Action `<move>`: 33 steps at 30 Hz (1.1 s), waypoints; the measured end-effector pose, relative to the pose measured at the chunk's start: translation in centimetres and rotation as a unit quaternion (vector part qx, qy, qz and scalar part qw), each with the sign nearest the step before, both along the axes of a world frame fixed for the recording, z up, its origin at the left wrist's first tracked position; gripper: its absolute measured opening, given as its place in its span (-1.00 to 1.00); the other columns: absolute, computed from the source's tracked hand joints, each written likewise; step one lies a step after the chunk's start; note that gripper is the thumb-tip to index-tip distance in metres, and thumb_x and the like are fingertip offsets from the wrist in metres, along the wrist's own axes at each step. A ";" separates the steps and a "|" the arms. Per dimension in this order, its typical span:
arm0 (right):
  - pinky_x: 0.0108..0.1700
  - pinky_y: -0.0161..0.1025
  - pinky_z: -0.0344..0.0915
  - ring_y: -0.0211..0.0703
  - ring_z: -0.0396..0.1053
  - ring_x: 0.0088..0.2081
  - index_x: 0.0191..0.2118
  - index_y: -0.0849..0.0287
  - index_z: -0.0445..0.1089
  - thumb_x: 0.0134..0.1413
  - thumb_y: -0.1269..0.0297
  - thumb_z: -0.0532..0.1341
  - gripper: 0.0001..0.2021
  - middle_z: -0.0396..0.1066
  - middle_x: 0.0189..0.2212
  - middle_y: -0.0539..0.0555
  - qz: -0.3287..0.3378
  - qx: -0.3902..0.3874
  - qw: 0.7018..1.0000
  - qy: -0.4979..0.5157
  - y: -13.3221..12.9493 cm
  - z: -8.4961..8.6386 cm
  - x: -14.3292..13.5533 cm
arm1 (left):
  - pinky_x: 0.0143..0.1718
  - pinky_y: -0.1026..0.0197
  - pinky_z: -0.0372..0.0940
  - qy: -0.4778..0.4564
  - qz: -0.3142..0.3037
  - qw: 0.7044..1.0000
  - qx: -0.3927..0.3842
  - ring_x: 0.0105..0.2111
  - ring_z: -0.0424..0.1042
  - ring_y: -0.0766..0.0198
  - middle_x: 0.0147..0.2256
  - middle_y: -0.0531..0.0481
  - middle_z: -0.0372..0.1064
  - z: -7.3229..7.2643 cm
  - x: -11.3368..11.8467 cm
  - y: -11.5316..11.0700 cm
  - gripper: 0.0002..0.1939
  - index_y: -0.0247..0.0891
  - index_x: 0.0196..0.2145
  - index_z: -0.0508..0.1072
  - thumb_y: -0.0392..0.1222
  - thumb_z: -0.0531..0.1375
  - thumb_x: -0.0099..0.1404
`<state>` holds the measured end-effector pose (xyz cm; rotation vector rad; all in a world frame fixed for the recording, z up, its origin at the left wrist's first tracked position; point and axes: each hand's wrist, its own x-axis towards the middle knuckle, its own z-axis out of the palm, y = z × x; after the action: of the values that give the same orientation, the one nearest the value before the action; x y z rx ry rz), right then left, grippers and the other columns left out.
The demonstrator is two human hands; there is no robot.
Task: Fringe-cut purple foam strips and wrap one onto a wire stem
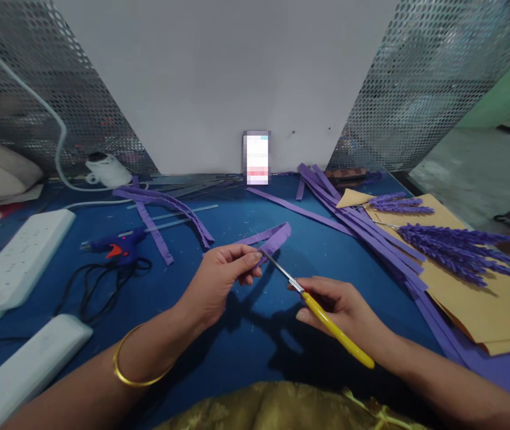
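My left hand (232,269) pinches a purple strip (277,239) between thumb and fingers; the strip looks like paper or thin foam and curls up and away in a loop. My right hand (335,301) is closed around a pair of scissors (333,328), seen edge-on with yellow handles pointing toward my right forearm. Their slim metal blades meet the strip right beside my left thumb. Whether the blades are parted cannot be made out. Both hands are raised over the blue table (183,358).
Left lie fringed purple strips (165,206), a blue glue gun (123,245) with a tangled black cable, and a white power strip (22,257). Right are long purple strips (362,233) and purple flower sprigs (456,248) on tan paper (474,310). A phone (257,158) leans against the back panel.
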<state>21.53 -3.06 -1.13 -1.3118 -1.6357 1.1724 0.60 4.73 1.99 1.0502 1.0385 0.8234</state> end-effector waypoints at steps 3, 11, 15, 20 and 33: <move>-0.44 -0.34 0.14 -0.30 0.09 -0.46 -0.30 0.25 0.51 0.02 -0.01 0.34 -0.64 0.20 -0.49 -0.04 -0.007 -0.024 0.999 0.028 0.1 0.3 -0.2 | -0.51 0.36 0.12 -0.005 -0.007 1.000 -0.015 -0.58 0.27 0.45 -0.54 0.05 0.45 0.0 0.1 0.0 -0.83 -0.30 -0.49 0.55 -0.13 0.37 0.11; -0.40 -0.32 0.20 -0.27 0.16 -0.44 -0.17 0.21 0.51 0.03 0.00 0.34 -0.63 0.25 -0.44 -0.02 -0.013 -0.022 1.000 0.006 0.0 0.0 -0.2 | -0.51 0.34 0.13 0.004 0.005 1.000 -0.005 -0.58 0.27 0.44 -0.54 0.04 0.46 0.2 0.1 -0.1 -0.85 -0.30 -0.49 0.55 -0.16 0.37 0.10; -0.36 -0.30 0.23 -0.24 0.21 -0.42 -0.03 0.13 0.47 0.04 0.06 0.36 -0.60 0.27 -0.39 -0.01 -0.019 0.024 0.998 -0.050 -0.2 -0.2 0.1 | -0.51 0.35 0.13 -0.009 0.018 1.000 -0.006 -0.59 0.28 0.45 -0.54 0.06 0.47 0.2 0.1 -0.1 -0.85 -0.29 -0.48 0.55 -0.16 0.38 0.09; -0.36 -0.30 0.23 -0.21 0.24 -0.40 0.01 0.10 0.45 0.09 0.08 0.34 -0.61 0.27 -0.39 0.00 -0.012 0.057 0.993 -0.100 -0.2 -0.5 0.4 | -0.52 0.34 0.12 -0.009 0.016 1.000 -0.011 -0.60 0.28 0.44 -0.55 0.05 0.47 0.2 0.2 -0.1 -0.84 -0.30 -0.49 0.54 -0.16 0.38 0.07; -0.42 -0.33 0.19 -0.24 0.21 -0.46 -0.04 0.13 0.48 0.12 0.09 0.32 -0.67 0.24 -0.46 -0.02 -0.012 0.087 0.989 -0.121 -0.3 0.0 0.3 | -0.50 0.34 0.16 -0.002 0.019 1.000 0.021 -0.58 0.28 0.42 -0.56 0.06 0.46 0.2 0.1 -0.1 -0.86 -0.29 -0.49 0.53 -0.18 0.38 0.09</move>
<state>21.85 -3.40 -1.14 -1.3991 -1.8432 0.8604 0.67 4.66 2.18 1.0651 1.0444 0.8817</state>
